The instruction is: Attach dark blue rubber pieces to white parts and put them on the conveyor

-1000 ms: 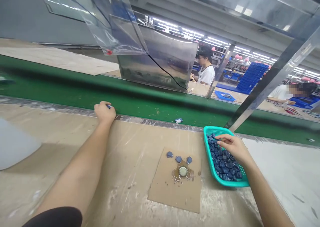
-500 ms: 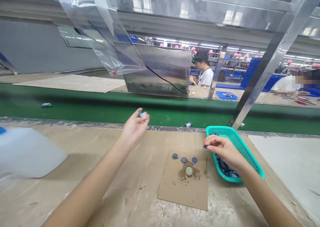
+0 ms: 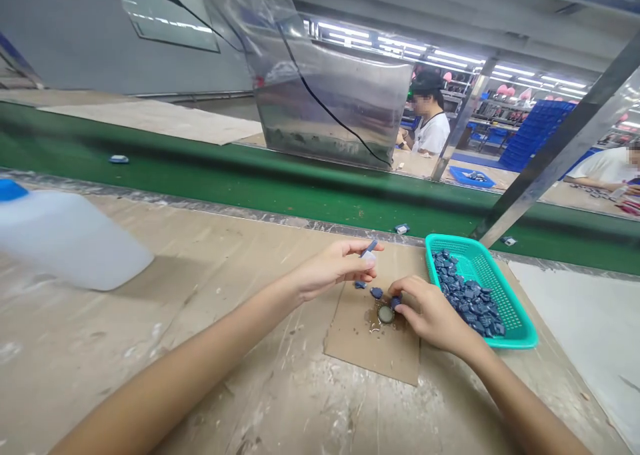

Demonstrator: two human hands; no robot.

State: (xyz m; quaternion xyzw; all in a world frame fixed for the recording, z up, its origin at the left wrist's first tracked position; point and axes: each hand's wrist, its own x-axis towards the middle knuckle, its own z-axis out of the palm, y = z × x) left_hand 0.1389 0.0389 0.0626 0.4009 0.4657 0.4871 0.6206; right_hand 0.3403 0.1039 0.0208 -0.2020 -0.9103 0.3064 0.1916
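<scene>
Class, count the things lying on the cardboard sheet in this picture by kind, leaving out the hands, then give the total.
On the cardboard sheet:
Blue pieces: 3
Round disc: 1
Total: 4

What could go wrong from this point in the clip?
The right hand works beside the round disc sitting in brownish, wet-looking residue on the cardboard sheet, so fingers might pick some up. The small blue piece pinched in the left hand could slip, possibly toward the green conveyor belt.
</scene>
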